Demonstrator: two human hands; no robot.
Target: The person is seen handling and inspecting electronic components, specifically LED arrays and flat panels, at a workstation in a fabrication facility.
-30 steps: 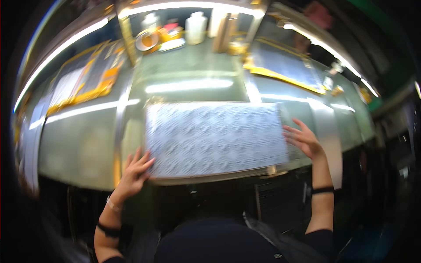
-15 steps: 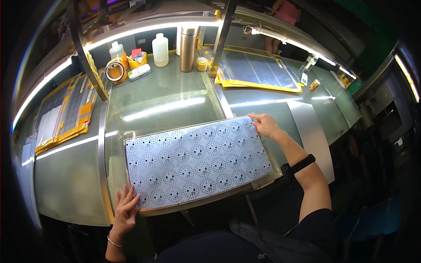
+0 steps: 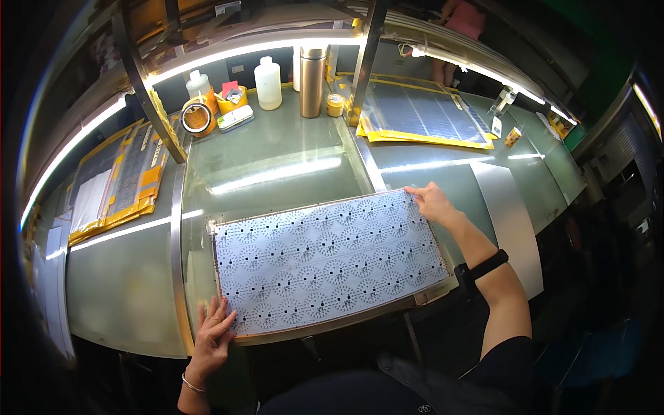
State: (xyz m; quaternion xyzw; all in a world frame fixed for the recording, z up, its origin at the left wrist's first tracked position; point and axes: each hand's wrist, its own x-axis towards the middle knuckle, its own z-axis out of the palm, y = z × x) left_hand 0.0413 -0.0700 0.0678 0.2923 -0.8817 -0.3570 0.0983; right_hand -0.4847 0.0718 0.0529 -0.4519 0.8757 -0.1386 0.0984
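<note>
A white circuit-board panel [image 3: 330, 259], covered with rows of round dark patterns and small black squares, lies flat and slightly skewed at the bench's front edge. A thin, slightly larger sheet or frame shows around its rim. My left hand [image 3: 213, 337] is at the near left corner, fingers spread, fingertips touching the edge. At the far right corner, my right hand [image 3: 434, 203] pinches the panel's edge between thumb and forefinger, its other fingers curled. A dark band circles my right forearm, and a thin bracelet sits on my left wrist.
Behind the panel stand a copper-coloured flask [image 3: 312, 83], a white plastic bottle [image 3: 268, 84] and tape rolls [image 3: 198, 119]. Yellow-taped screens lie at left [image 3: 117, 183] and right [image 3: 422, 114]. A pale curved sheet [image 3: 510, 221] hangs past the right edge. Another person [image 3: 462, 19] stands beyond.
The view has turned slightly left, so everything sits further right in it. The fingers of my right hand look more bunched at the corner. The panel has not visibly moved on the bench.
</note>
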